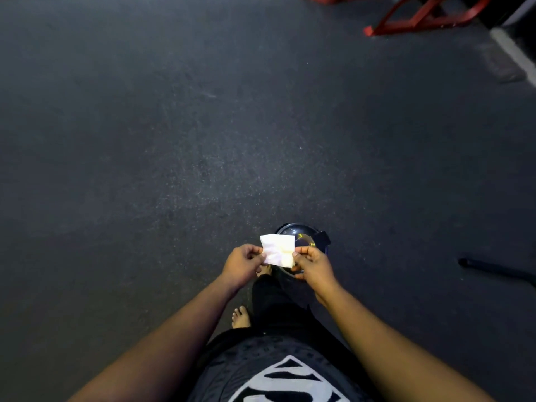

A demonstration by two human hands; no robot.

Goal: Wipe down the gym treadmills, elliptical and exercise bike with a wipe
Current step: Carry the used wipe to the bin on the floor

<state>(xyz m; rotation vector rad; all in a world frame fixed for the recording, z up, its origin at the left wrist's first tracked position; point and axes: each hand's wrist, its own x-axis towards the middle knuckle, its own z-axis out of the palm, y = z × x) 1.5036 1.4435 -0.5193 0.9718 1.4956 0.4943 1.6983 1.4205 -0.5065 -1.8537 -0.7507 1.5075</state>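
Observation:
A small white wipe (277, 250), partly folded, is stretched between both my hands in front of my waist. My left hand (243, 264) pinches its left edge with thumb and fingers. My right hand (312, 266) pinches its right edge. Directly below the wipe a dark round container with a shiny lid (304, 237) stands on the floor, partly hidden by the wipe and my right hand. No treadmill, elliptical or bike is in view.
Dark speckled rubber floor (174, 140) fills most of the view. A red metal frame (420, 15) stands at the top right, with a pale strip (513, 53) beside it. A black bar (496, 269) lies on the floor at right. My bare feet (240, 317) are below.

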